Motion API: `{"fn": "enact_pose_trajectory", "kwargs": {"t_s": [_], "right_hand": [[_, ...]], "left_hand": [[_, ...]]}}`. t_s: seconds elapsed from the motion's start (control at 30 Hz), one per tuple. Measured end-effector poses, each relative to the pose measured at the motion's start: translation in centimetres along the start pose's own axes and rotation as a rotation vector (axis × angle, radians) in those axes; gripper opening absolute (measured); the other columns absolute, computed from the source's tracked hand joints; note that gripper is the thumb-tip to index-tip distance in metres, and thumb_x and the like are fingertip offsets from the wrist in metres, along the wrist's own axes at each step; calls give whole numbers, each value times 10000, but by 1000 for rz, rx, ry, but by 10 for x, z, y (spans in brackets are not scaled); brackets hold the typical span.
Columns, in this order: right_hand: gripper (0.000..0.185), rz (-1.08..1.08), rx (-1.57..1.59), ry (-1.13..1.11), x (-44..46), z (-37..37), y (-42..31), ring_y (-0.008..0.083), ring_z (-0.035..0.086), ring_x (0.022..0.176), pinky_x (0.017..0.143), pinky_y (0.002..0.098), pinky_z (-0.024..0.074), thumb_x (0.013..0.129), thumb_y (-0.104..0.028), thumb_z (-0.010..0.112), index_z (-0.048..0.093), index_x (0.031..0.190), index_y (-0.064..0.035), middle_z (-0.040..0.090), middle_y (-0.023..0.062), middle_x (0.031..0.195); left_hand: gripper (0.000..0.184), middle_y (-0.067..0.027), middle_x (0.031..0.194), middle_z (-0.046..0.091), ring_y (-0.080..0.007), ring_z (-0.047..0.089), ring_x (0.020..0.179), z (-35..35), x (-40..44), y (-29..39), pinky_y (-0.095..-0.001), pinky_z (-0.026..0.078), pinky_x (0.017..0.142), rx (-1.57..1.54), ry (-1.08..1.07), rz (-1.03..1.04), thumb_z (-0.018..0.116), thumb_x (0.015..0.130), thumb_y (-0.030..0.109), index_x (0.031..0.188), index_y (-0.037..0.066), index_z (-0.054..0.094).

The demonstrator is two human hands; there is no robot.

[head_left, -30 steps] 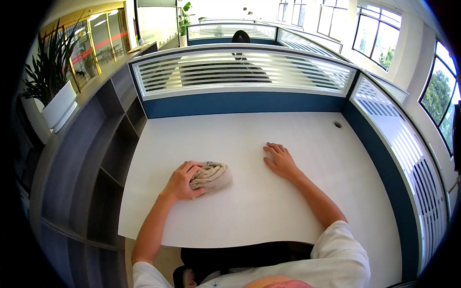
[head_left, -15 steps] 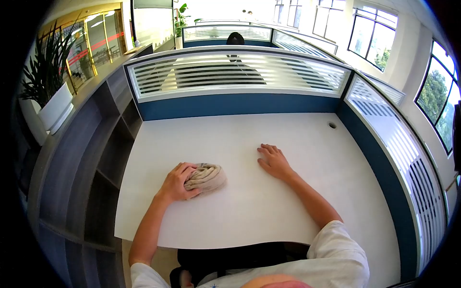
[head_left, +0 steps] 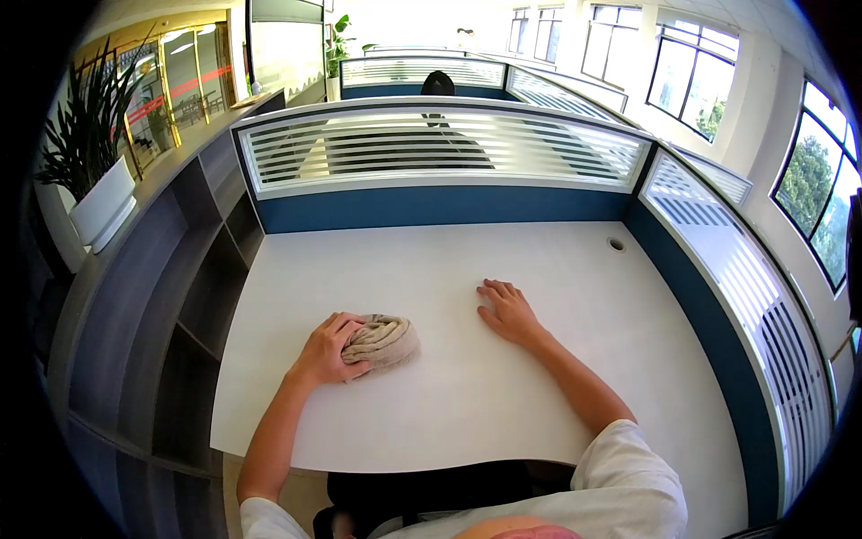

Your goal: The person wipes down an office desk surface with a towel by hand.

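Observation:
A beige, bunched-up cloth (head_left: pixel 384 342) rests on the white desk (head_left: pixel 431 413), left of its middle. My left hand (head_left: pixel 330 349) grips the cloth from its left side, fingers over the top and thumb along the near edge. To the right, my right hand (head_left: pixel 508 311) lies palm down on the desktop with its fingers apart and nothing in them. A stretch of bare white surface separates that hand from the cloth.
A blue partition with a striped glass top (head_left: pixel 440 207) runs along the desk's back and right side. At the left stand dark shelves (head_left: pixel 148 296) carrying a potted plant (head_left: pixel 103 202). A round cable hole (head_left: pixel 616 244) sits at the back right corner.
The whole view has shifted slightly, so the desk and both hands sit a little lower. Against the desk, the hands and the cloth show hardly any movement.

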State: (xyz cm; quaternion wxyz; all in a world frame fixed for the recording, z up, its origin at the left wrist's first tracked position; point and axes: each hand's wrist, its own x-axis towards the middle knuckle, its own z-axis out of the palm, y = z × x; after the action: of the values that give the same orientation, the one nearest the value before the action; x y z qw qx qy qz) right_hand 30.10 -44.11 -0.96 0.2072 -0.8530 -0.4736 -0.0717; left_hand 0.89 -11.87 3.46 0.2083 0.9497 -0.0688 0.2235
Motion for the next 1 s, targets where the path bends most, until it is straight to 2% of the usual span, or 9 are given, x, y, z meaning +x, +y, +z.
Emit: {"fn": "enact_pose_trajectory", "kwargs": {"t_s": [0.9, 1.0], "right_hand": [[494, -41, 2, 44, -1, 3, 3, 380, 464, 1500, 1245, 520, 383, 1063, -317, 637, 611, 1489, -68, 532, 183, 1615], [496, -20, 9, 33, 0, 4, 2, 380, 454, 1512, 1255, 517, 374, 1068, -323, 633, 608, 1494, -72, 522, 182, 1628]], "left_hand": [[591, -102, 1315, 694, -336, 658, 1223, 2, 0, -1, -452, 565, 1034, 5, 12, 1, 916, 713, 308, 1209, 69, 703], [585, -101, 1315, 694, -335, 660, 1220, 1, 0, 2, -451, 564, 1032, -7, -8, -49, 922, 712, 305, 1201, 67, 707]]}}
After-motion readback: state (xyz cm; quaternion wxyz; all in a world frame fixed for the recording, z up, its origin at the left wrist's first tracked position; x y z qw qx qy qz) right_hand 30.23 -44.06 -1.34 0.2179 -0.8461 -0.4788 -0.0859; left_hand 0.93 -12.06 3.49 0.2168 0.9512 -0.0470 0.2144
